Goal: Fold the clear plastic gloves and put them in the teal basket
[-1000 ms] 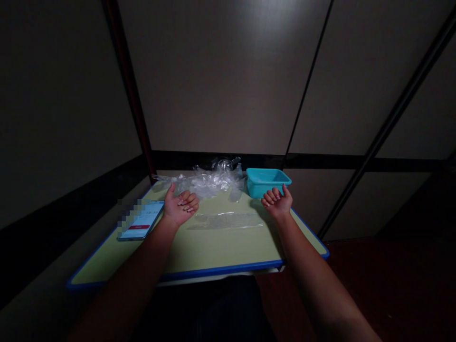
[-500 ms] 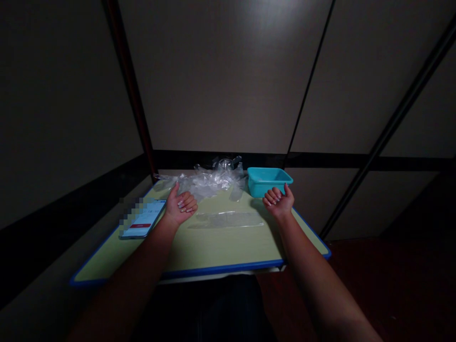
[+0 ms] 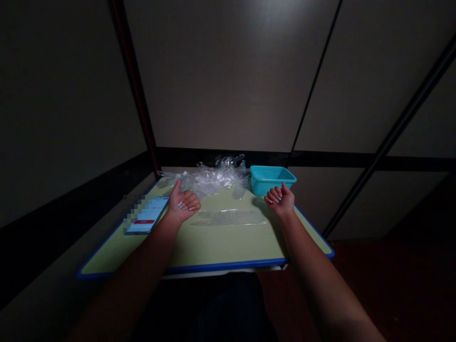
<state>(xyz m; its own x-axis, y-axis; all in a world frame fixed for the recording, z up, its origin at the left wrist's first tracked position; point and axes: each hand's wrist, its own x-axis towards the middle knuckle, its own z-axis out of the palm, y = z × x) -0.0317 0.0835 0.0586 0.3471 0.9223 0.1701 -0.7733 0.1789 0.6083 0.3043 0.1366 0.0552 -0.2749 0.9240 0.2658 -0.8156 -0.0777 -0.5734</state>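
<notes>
Over the left part of the table, my left hand (image 3: 183, 205) is held with its thumb up and its fingers loosely curled in toward the palm, with nothing in it. My right hand (image 3: 280, 201) mirrors it, thumb raised and fingers curled, also holding nothing. It is in front of a turquoise plastic basin (image 3: 270, 177) and overlaps its lower edge in view. Between the hands a flat, clear plastic bag (image 3: 233, 217) lies crosswise on the table. Behind it is a crumpled heap of clear plastic bags (image 3: 217, 179).
The pale yellow-green table (image 3: 228, 247) has a blue edge. A phone (image 3: 147, 216) with a lit screen lies at its left side, partly blurred by pixels. Dark panelled walls (image 3: 228, 95) stand behind and to the left. To the right the reddish floor (image 3: 374, 275) shows.
The view has shifted slightly, so the table and things sit a little farther right and higher. The curled fingers of both hands look slightly looser.
</notes>
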